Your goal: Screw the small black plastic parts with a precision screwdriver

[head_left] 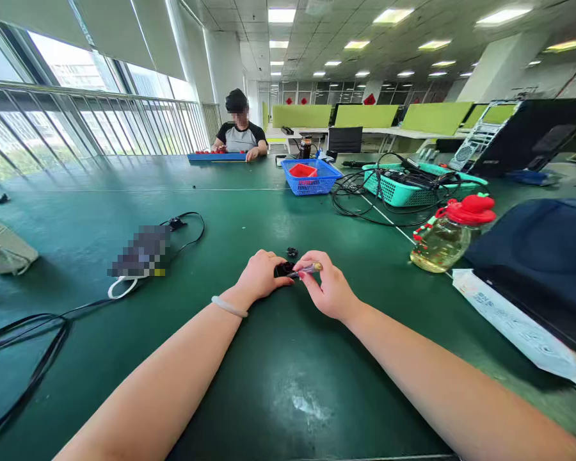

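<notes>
My left hand (263,276), with a pale bangle on its wrist, is closed on a small black part (282,269) at the middle of the green table. Its fingers hide much of that part, so I cannot tell its kind. In my right hand (330,288) a slim pen-shaped tool (312,268) with a gold-coloured end is pinched between thumb and fingers. The tool's other end points left, at the black part. Just beyond my fingers lies another small black piece (292,252) on the table.
To the right stand a red-lidded bottle (454,234) and a dark blue cap (537,256). Farther back are a blue basket (312,186) and a teal basket (398,197) with tangled black cables. Cables (43,326) lie left. A person (242,134) sits across the table.
</notes>
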`<state>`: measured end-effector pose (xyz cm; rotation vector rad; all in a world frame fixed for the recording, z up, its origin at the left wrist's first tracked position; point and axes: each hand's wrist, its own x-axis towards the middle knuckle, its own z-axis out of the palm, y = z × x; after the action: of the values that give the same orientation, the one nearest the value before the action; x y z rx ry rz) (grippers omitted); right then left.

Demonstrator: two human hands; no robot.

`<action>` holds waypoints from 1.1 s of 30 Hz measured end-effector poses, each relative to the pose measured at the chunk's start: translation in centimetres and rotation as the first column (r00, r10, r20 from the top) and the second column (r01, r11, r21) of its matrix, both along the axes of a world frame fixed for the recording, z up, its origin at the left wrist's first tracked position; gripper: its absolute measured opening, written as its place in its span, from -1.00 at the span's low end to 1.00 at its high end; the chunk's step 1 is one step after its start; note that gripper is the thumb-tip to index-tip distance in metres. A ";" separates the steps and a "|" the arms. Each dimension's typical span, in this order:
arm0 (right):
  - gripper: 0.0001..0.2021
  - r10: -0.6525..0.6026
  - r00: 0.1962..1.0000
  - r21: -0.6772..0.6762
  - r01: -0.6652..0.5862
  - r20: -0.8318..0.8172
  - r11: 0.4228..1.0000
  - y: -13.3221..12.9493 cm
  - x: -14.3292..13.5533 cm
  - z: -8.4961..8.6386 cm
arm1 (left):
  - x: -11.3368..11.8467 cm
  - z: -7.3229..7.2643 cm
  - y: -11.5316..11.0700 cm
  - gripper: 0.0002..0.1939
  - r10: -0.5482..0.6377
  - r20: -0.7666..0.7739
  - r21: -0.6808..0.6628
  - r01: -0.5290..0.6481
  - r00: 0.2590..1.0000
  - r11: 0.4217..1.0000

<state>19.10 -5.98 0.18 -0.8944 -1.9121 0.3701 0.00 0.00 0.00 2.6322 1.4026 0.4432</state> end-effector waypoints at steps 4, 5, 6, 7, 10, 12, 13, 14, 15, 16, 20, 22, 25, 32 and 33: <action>-0.85 -0.001 1.000 -0.089 0.004 0.031 0.996 0.1 -0.2 0.3 | 0.1 -0.2 0.1 -0.57 0.009 -0.001 0.023 -0.009 1.000 1.000; -0.87 -0.014 1.000 -0.108 0.017 0.025 0.994 0.2 -0.2 0.4 | 0.1 -0.2 0.1 -0.57 0.010 -0.001 0.028 -0.010 1.000 1.000; -0.88 -0.027 0.999 -0.123 0.029 0.018 0.992 0.2 -0.2 0.4 | 0.0 -0.3 0.1 -0.58 0.009 0.000 0.033 -0.009 1.000 0.999; -0.89 -0.040 0.999 -0.132 0.041 0.008 0.990 0.2 -0.1 0.4 | 0.0 -0.3 0.1 -0.57 0.007 0.000 0.036 -0.007 1.000 0.999; -0.87 -0.072 0.996 -0.085 0.068 -0.042 0.994 0.2 0.0 0.3 | 0.0 -0.4 0.1 -0.56 0.004 -0.005 0.050 -0.003 1.000 0.999; -0.85 -0.100 0.990 -0.007 0.100 -0.097 0.995 0.1 0.1 0.4 | 0.0 -0.4 0.1 -0.55 0.015 -0.012 0.058 -0.015 1.000 0.998; -0.84 -0.117 0.985 0.028 0.122 -0.123 0.992 0.0 0.1 0.4 | 0.1 -0.4 0.1 -0.55 0.020 -0.013 0.058 -0.019 1.000 0.998; -0.84 -0.133 0.981 0.052 0.141 -0.140 0.989 0.0 0.1 0.4 | 0.1 -0.4 0.1 -0.55 0.023 -0.012 0.056 -0.022 1.000 0.998; -0.84 -0.146 0.979 0.062 0.156 -0.144 0.986 0.0 0.1 0.4 | 0.1 -0.3 0.0 -0.55 0.024 -0.009 0.051 -0.023 1.000 0.998; -0.84 -0.155 0.978 0.057 0.164 -0.139 0.985 0.0 0.2 0.4 | 0.1 -0.3 0.0 -0.56 0.023 -0.004 0.046 -0.022 1.000 0.999; -0.86 -0.161 0.978 -0.066 0.154 -0.134 0.986 0.7 0.3 0.1 | 0.1 -0.4 0.1 -0.58 0.022 0.007 0.046 -0.023 1.000 0.999; -0.87 -0.174 0.972 -0.129 0.154 -0.159 0.980 1.0 0.4 0.1 | 0.0 -0.4 0.2 -0.59 0.026 0.010 0.052 -0.027 1.000 0.998; -0.86 -0.190 0.967 -0.165 0.162 -0.172 0.973 1.2 0.5 0.1 | 0.0 -0.5 0.3 -0.60 0.026 0.021 0.049 -0.027 0.999 0.998; -0.87 -0.171 0.971 -0.102 0.156 -0.169 0.983 0.6 0.3 0.3 | 0.0 -0.2 0.1 -0.59 0.020 0.049 0.047 -0.023 0.999 0.999; -0.87 -0.166 0.971 -0.083 0.153 -0.171 0.985 0.6 0.3 0.3 | 0.0 -0.2 0.1 -0.59 0.018 0.054 0.049 -0.020 0.998 0.999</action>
<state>19.39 -5.40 0.50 -1.0192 -1.6610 0.4071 -0.03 0.12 -0.21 2.6263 1.4192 0.5537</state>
